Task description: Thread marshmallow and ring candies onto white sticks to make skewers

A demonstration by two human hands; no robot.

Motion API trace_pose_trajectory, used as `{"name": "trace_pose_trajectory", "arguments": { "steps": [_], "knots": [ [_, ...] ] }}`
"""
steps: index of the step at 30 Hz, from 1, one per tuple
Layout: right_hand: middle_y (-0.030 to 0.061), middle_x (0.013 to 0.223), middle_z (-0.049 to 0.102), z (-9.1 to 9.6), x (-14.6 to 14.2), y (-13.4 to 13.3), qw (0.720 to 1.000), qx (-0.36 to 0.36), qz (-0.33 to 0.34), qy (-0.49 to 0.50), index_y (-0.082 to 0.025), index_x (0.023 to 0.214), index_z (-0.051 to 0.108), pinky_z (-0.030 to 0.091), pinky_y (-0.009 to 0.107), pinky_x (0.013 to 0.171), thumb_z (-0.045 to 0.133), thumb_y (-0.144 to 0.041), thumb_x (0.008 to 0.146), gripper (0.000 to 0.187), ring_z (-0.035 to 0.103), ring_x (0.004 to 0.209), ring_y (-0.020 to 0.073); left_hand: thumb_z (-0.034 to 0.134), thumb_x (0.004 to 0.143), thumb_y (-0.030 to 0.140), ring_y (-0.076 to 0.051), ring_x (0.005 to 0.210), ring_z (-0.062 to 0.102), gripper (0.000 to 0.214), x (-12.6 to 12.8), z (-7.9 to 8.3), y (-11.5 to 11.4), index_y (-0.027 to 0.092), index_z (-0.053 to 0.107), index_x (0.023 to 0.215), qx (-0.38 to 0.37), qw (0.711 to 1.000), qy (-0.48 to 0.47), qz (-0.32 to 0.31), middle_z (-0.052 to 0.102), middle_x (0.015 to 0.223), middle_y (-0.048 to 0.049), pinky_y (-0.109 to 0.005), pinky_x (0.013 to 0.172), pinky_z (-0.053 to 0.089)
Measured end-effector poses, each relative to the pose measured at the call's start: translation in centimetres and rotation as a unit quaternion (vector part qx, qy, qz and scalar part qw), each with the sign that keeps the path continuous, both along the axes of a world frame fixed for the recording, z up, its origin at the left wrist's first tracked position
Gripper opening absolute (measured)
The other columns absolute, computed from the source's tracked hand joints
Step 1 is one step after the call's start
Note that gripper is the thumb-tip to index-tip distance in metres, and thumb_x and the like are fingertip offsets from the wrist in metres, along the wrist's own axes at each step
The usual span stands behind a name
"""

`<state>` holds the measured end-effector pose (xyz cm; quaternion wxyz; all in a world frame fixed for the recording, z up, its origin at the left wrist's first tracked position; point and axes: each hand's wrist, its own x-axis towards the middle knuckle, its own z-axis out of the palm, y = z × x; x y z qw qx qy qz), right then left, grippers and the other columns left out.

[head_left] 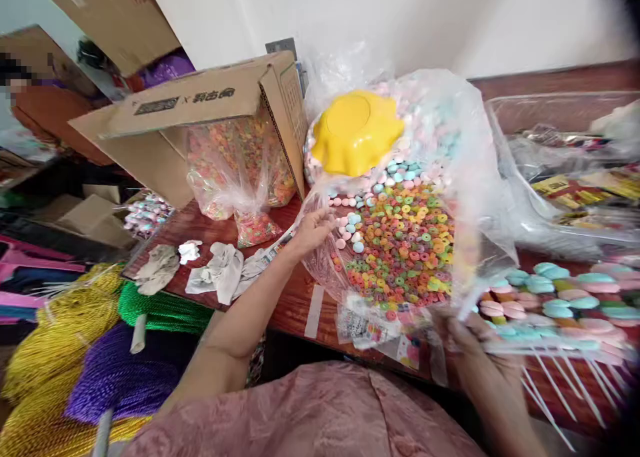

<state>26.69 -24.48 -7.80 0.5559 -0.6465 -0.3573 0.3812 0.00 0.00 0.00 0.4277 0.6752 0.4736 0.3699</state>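
Note:
An opened clear plastic bag lies on the table, holding colourful ring-shaped gummy candies with pink, white and blue marshmallows along their far and left sides. My left hand is at the bag's left edge, fingers stretched toward these marshmallows and apart, with no item visible in them. At the near right corner of the bag, my right hand is closed on a thin white stick, blurred by motion. Beside that hand lie several candy skewers of marshmallows and gummies, their white sticks pointing toward me.
A yellow wavy-edged bowl rests upside down on a large marshmallow bag. Left of it, a cardboard box holds bagged gummies. Crumpled gloves lie on the table. A clear bin stands right; a person is far left.

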Motion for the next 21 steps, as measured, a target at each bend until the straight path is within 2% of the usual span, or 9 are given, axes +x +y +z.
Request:
{"name": "trace_pose_trajectory", "arguments": {
  "steps": [4, 8, 11, 14, 16, 21],
  "knots": [
    [0.0058, 0.091, 0.077, 1.4, -1.9, 1.6, 0.997, 0.004, 0.079, -0.008, -0.023, 0.089, 0.079, 0.058, 0.038, 0.081, 0.076, -0.047, 0.074, 0.028, 0.070, 0.086, 0.0248, 0.059, 0.079, 0.023, -0.014, 0.070, 0.062, 0.019, -0.4, -0.1, -1.1, 0.011, 0.073, 0.085, 0.045, 0.995, 0.087, -0.006, 0.070, 0.076, -0.0023, -0.024, 0.068, 0.048],
    [0.0041, 0.074, 0.072, 2.2, -2.4, 1.7, 0.995, 0.038, 0.084, 0.032, -0.022, 0.094, 0.077, 0.055, 0.032, 0.064, 0.071, -0.050, 0.080, 0.032, 0.064, 0.065, 0.0184, 0.059, 0.079, 0.020, -0.017, 0.074, 0.063, 0.015, 0.1, -0.9, -1.7, 0.015, 0.072, 0.075, 0.104, 0.972, 0.203, -0.054, 0.070, 0.076, -0.0030, -0.027, 0.070, 0.047],
    [0.0039, 0.071, 0.069, 2.6, -2.4, 1.7, 0.992, 0.036, 0.115, 0.032, -0.020, 0.092, 0.075, 0.049, 0.027, 0.056, 0.067, -0.047, 0.084, 0.030, 0.058, 0.060, 0.0146, 0.063, 0.076, 0.020, -0.018, 0.074, 0.060, 0.011, 0.8, -1.4, -2.2, 0.016, 0.067, 0.068, 0.134, 0.960, 0.238, -0.066, 0.067, 0.078, -0.0049, -0.030, 0.073, 0.047],
    [0.0019, 0.068, 0.066, 2.8, -2.5, 1.9, 0.992, 0.032, 0.107, 0.052, -0.020, 0.097, 0.072, 0.042, 0.025, 0.050, 0.063, -0.045, 0.088, 0.028, 0.050, 0.052, 0.0111, 0.062, 0.076, 0.020, -0.017, 0.071, 0.057, 0.011, 1.2, -1.5, -2.5, 0.016, 0.062, 0.065, 0.148, 0.958, 0.236, -0.060, 0.064, 0.074, -0.0034, -0.030, 0.072, 0.046],
    [0.0010, 0.070, 0.065, 2.9, -2.6, 2.0, 0.992, 0.035, 0.107, 0.064, -0.020, 0.100, 0.070, 0.042, 0.025, 0.051, 0.061, -0.044, 0.090, 0.027, 0.045, 0.049, 0.0095, 0.060, 0.078, 0.021, -0.014, 0.067, 0.055, 0.012, 1.2, -1.4, -2.3, 0.016, 0.061, 0.068, 0.154, 0.964, 0.216, -0.035, 0.062, 0.070, -0.0014, -0.027, 0.068, 0.045],
    [-0.0004, 0.076, 0.065, 2.9, -2.9, 2.2, 0.991, 0.043, 0.099, 0.078, -0.022, 0.104, 0.063, 0.037, 0.024, 0.048, 0.060, -0.041, 0.091, 0.023, 0.038, 0.046, 0.0066, 0.062, 0.077, 0.024, -0.011, 0.059, 0.054, 0.012, 1.3, -1.0, -0.9, 0.015, 0.067, 0.083, 0.124, 0.988, 0.063, 0.069, 0.064, 0.068, 0.0013, -0.023, 0.058, 0.043]
  ]
}}
